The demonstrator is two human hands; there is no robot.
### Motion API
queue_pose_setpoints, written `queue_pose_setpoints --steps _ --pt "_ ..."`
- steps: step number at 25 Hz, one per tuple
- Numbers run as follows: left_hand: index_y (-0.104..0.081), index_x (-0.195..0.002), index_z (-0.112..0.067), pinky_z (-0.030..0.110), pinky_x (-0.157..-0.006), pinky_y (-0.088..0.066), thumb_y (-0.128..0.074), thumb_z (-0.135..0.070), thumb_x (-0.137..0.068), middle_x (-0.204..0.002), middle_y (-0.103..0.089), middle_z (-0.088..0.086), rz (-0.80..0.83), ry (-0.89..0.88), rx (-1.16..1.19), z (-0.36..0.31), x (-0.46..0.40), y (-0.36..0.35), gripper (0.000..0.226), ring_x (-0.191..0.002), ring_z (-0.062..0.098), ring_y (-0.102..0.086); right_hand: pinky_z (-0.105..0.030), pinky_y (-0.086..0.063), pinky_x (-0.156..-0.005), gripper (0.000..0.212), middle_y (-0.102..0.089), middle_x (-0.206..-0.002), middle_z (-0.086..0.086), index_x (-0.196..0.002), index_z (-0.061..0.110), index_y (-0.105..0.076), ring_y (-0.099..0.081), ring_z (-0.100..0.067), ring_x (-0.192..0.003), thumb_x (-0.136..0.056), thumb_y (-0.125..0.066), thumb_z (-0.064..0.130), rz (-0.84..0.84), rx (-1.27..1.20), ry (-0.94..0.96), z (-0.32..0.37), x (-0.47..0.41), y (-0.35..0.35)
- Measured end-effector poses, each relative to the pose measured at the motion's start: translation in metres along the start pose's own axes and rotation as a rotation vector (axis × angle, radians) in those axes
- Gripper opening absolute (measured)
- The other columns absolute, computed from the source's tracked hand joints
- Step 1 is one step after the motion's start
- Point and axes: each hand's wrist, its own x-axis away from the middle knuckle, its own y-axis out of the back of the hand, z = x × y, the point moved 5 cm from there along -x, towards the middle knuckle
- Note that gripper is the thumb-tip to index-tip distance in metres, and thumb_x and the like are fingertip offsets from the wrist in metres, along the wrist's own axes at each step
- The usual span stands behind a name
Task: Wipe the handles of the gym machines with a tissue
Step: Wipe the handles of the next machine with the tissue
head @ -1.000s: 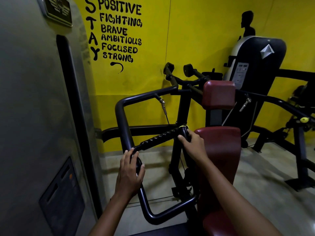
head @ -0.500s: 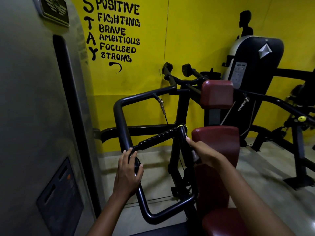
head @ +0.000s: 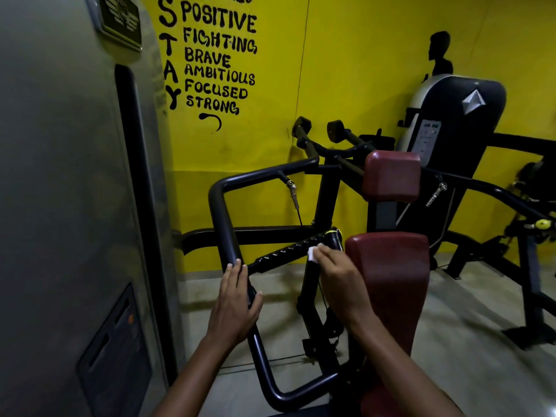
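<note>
At the far left stands a tall grey weight-stack shroud [head: 60, 206] with a dark vertical slot [head: 135, 176] and a dark placard [head: 115, 353] low on its face; what lies inside the shroud cannot be seen. To the right of the shroud, a black tubular frame arm [head: 221, 218] bends down and loops round below. The left hand [head: 234, 308] rests on this frame arm where the ribbed handle meets it, fingers almost straight and laid over the tube, thumb spread out to the right side, not clenched.

The ribbed black handle [head: 288, 249] runs up and to the right from the frame arm, ending at a yellow ring [head: 333, 231]. Near that upper end, the right hand [head: 340, 275] holds a small white tissue [head: 313, 254] pinched under its fingertips, the tissue pressed against the handle just below the yellow ring.

Right of the handle is a dark red seat-back pad [head: 391, 281], touching the right forearm's side in view, with a smaller dark red head pad [head: 391, 176] above it. Further right of the handle, against the yellow wall [head: 361, 55] with black lettering, stands another machine with a black and white shroud [head: 457, 121].
</note>
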Motion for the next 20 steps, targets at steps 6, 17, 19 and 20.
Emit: queue_pose_setpoints --steps 6,17,19,20 --pt "-0.005 -0.152 -0.012 0.031 -0.118 -0.001 -0.037 -0.038 -0.094 -0.16 0.006 0.005 0.077 0.041 0.017 0.004 -0.024 -0.001 0.072 -0.147 0.019 0.013 -0.032 -0.057 -0.081 0.062 -0.068 -0.112 -0.017 -0.111 0.0 -0.068 -0.067 -0.027 -0.102 -0.052 -0.083 -0.009 0.239 -0.014 0.251 0.041 -0.005 -0.064" --pt "-0.009 -0.152 -0.012 0.033 -0.117 0.0 -0.046 -0.025 -0.096 -0.159 0.015 0.002 0.143 0.088 0.112 0.017 -0.039 -0.003 0.069 -0.145 0.02 0.021 -0.052 -0.023 -0.109 0.056 -0.057 -0.129 -0.021 -0.128 -0.003 -0.053 -0.055 -0.03 -0.121 -0.074 -0.067 -0.005 0.488 0.249 0.284 0.031 -0.037 -0.102" --pt "-0.007 -0.152 -0.013 0.035 -0.117 0.001 -0.045 -0.024 -0.096 -0.159 0.018 0.004 0.16 0.115 0.116 0.017 -0.041 -0.004 0.069 -0.144 0.02 0.023 -0.05 -0.003 -0.115 0.051 -0.046 -0.139 -0.023 -0.138 -0.004 -0.039 -0.043 -0.031 -0.132 -0.088 -0.051 -0.004 0.574 0.355 0.256 0.023 -0.042 -0.097" --pt "-0.006 -0.152 -0.013 0.035 -0.117 0.001 -0.045 -0.024 -0.096 -0.158 0.019 0.004 0.167 0.128 0.118 0.016 -0.042 -0.005 0.069 -0.144 0.021 0.023 -0.052 0.001 -0.115 0.048 -0.047 -0.137 -0.022 -0.137 -0.004 -0.039 -0.042 -0.031 -0.131 -0.09 -0.048 -0.004 0.601 0.415 0.228 0.019 -0.045 -0.095"
